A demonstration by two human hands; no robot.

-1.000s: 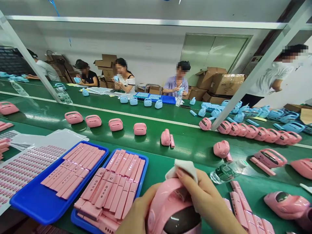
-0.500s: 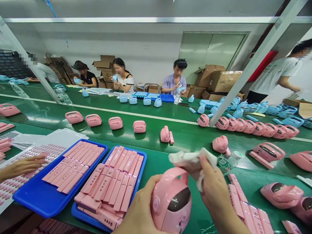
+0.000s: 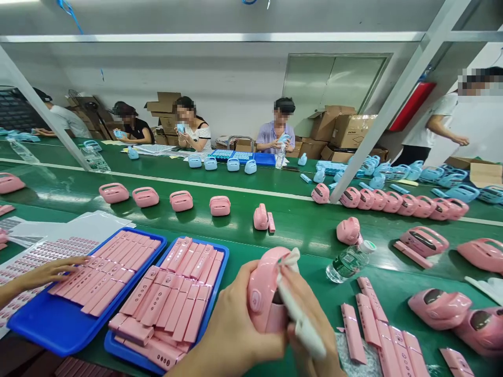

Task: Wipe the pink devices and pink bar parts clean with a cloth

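The left hand (image 3: 231, 317) clasps a pink handled casing (image 3: 264, 283), handle uppermost; the right hand (image 3: 316, 311), opposite, holds a white cloth (image 3: 305, 329) against its dark-windowed side.

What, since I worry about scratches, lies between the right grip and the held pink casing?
A white cloth lies between the right grip and pink casing in the head view; whether they touch is hidden.

At lower left, two trays (image 3: 41, 324) side by side hold strips (image 3: 165, 298). At bottom centre, a casing (image 3: 262, 298) sits between left hand (image 3: 231, 309) and right hand (image 3: 312, 309), with a bottle (image 3: 348, 263) lying to its right.
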